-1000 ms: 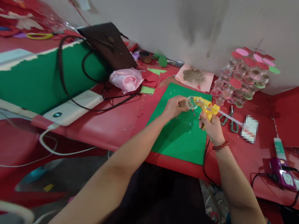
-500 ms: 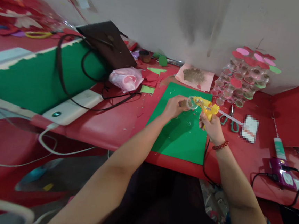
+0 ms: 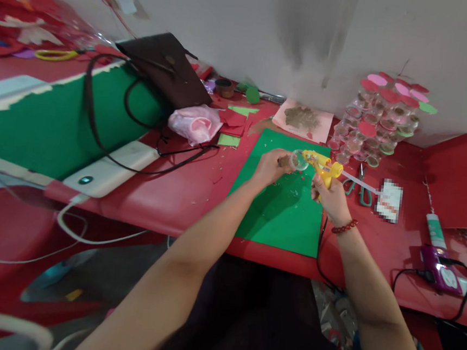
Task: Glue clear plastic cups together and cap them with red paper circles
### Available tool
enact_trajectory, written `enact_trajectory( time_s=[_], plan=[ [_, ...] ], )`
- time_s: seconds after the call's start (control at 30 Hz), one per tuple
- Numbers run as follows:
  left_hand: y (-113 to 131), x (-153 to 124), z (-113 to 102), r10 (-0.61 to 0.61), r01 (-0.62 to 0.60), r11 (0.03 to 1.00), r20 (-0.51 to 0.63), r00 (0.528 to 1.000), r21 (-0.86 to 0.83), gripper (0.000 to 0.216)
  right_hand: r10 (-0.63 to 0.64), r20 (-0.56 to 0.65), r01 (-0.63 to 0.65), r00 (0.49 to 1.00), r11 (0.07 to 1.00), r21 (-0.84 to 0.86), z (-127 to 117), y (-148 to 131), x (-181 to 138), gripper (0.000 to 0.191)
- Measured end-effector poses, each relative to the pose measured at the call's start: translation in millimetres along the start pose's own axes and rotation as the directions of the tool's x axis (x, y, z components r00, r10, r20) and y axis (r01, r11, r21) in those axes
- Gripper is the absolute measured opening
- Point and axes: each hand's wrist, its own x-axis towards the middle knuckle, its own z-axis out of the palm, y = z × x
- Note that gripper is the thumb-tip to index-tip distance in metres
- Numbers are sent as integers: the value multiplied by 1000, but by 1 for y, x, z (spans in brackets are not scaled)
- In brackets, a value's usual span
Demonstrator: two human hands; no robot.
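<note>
My right hand (image 3: 329, 191) grips a yellow glue gun (image 3: 324, 169) by its handle, with a pale glue stick (image 3: 359, 182) poking out of the back. Its nozzle end meets the rim of a small clear plastic cup (image 3: 299, 160), or overlaps it from this angle. The cup lies tipped on its side in the fingers of my left hand (image 3: 272, 167), with something brown inside or behind its wall. Under both hands lies a green sheet (image 3: 281, 217) dotted with small scraps.
A stack of clear cups with coloured discs (image 3: 379, 119) stands at the back right, beside scissors (image 3: 359, 188). Pink paper with brown grains (image 3: 302, 121) lies behind the sheet. Left are a dark bag (image 3: 165, 68) and a white power strip (image 3: 111, 167). A purple socket block (image 3: 440, 269) sits right.
My hands, the cup and the glue gun hold almost the same position. The whole view has shifted very slightly.
</note>
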Motion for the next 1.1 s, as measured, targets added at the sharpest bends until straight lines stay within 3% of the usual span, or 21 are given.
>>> enact_trajectory(
  time_s=[1.1],
  plan=[
    [1, 1, -1, -1, 0, 999, -18, 1000, -47, 30, 0, -33, 1, 999, 1000, 20, -2, 0, 1, 56]
  ],
)
